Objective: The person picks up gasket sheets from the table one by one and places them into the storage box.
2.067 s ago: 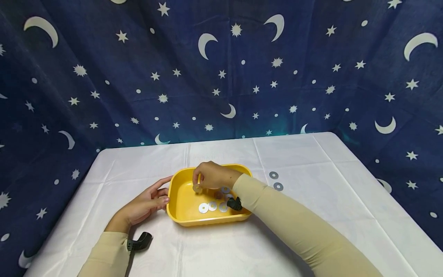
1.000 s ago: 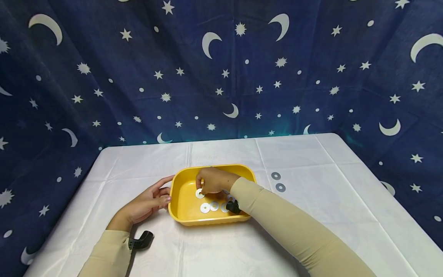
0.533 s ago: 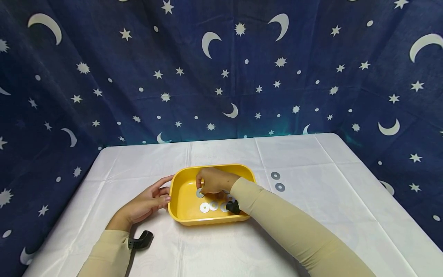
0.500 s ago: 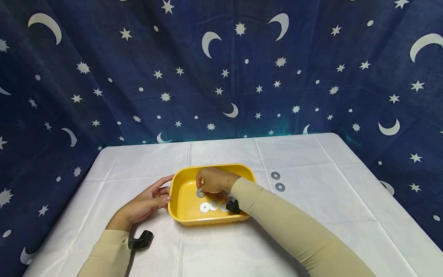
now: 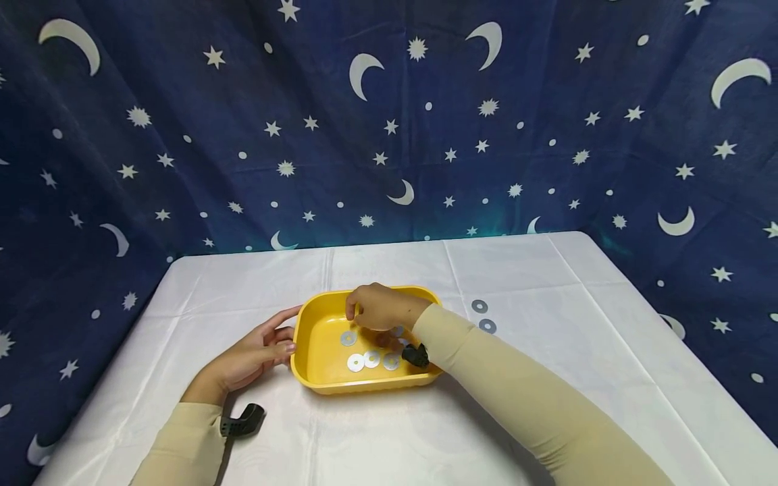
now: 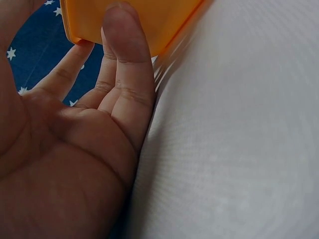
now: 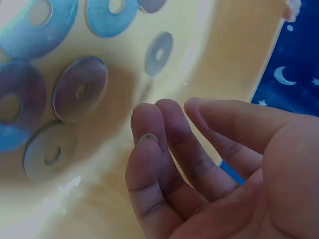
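Fingers [image 7: 179,132] of the right hand [image 5: 385,306]: bending loosely, gripping nothing, tips standing slightly apart, hovering over the yellow tray [image 5: 319,364].
Left hand [image 5: 246,358]: touching the tray's left end with index finger and thumb.
Lone washer [image 5: 348,338]: lying flat inside the tray, near the right fingertips.
Washer row [image 5: 372,358]: three lying along the tray's near side; others are lying partly hidden beneath the right wrist.
Outer washers [image 5: 479,306]: two lying on the white worktop [image 5: 547,378], right of the tray.
Blue cloth [image 5: 328,88]: hanging behind, showing moons and stars.
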The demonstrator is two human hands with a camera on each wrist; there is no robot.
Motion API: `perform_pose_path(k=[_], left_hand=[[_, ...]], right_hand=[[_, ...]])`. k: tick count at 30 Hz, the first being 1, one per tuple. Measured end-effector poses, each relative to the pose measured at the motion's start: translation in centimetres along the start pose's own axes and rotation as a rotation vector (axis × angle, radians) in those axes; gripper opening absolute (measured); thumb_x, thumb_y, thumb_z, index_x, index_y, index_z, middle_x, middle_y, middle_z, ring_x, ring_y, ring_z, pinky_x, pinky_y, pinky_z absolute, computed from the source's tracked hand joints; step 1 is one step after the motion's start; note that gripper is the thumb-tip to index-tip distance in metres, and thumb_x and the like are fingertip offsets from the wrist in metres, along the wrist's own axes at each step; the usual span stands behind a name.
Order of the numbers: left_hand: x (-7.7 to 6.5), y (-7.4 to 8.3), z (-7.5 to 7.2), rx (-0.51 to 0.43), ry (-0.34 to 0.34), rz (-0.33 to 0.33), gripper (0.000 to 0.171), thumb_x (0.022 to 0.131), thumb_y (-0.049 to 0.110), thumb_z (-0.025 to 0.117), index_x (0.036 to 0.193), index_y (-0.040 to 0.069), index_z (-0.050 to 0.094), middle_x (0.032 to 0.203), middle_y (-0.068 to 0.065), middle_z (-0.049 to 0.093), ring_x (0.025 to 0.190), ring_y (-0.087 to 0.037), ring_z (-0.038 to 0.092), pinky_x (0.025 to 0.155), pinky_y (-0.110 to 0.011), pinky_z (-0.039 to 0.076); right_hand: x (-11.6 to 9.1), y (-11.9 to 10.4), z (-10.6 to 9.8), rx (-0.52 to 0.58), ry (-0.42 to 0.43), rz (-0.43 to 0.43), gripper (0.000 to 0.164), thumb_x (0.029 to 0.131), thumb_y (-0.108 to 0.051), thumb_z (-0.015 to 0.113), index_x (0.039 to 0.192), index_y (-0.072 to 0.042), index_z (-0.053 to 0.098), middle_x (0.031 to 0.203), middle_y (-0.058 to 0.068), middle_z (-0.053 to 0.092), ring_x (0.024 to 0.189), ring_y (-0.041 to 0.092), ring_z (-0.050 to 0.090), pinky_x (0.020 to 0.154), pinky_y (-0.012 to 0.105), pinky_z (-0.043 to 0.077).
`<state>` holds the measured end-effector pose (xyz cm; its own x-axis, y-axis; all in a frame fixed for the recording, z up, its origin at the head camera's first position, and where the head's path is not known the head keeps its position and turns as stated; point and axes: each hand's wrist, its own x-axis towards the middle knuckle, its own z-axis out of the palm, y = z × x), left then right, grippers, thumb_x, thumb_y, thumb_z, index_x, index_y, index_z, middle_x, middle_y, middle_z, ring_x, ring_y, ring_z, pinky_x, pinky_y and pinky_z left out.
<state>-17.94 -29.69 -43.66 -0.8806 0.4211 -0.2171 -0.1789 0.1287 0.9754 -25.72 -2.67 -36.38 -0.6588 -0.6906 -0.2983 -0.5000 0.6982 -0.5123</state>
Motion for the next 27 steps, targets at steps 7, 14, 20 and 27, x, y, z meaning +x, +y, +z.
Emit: perform_pose_path(k=[7,14,20,27], left_hand=[[0.0,0.0,-0.1,-0.003,-0.015,0.008,0.075,0.098,0.009,0.061,0.159,0.017,0.019,0.125,-0.010,0.058,0.100,-0.017,0.063,0.084,-0.027,0.058],[0.0,-0.2,0.0,-0.010,-0.023,0.017,0.075,0.098,0.008,0.060,0.159,0.016,0.017,0.120,-0.010,0.059,0.099,-0.017,0.064,0.085,-0.028,0.058],[0.0,-0.3,-0.1,-0.014,-0.040,0.023,0.075,0.098,0.009,0.060,0.160,0.016,0.016,0.122,-0.009,0.060,0.100,-0.017,0.064,0.085,-0.029,0.058],[0.1,-0.3,-0.2,-0.019,-0.044,0.028,0.075,0.098,0.008,0.059,0.159,0.018,0.018,0.123,-0.008,0.060,0.100,-0.015,0.065,0.085,-0.028,0.058]], right_hand=[[-1.8,0.7,-1.6,0.041,0.058,-0.065,0.020,0.099,-0.008,0.055,0.113,-0.007,0.070,0.097,0.004,0.068,0.076,0.015,0.055,0.071,0.023,0.048],[-4.5,2.2,-2.7,0.099,0.174,-0.084,0.018,0.099,-0.012,0.059,0.111,-0.010,0.071,0.105,0.008,0.071,0.086,0.016,0.060,0.079,0.025,0.053],[-6.9,3.4,-2.9,0.167,0.273,-0.056,0.015,0.098,-0.014,0.062,0.110,-0.015,0.071,0.094,0.002,0.067,0.077,0.017,0.058,0.068,0.024,0.052],[-9.3,4.7,-2.5,0.227,0.361,-0.058,0.015,0.098,-0.017,0.062,0.111,-0.017,0.070,0.093,0.002,0.066,0.073,0.018,0.058,0.064,0.027,0.053]])
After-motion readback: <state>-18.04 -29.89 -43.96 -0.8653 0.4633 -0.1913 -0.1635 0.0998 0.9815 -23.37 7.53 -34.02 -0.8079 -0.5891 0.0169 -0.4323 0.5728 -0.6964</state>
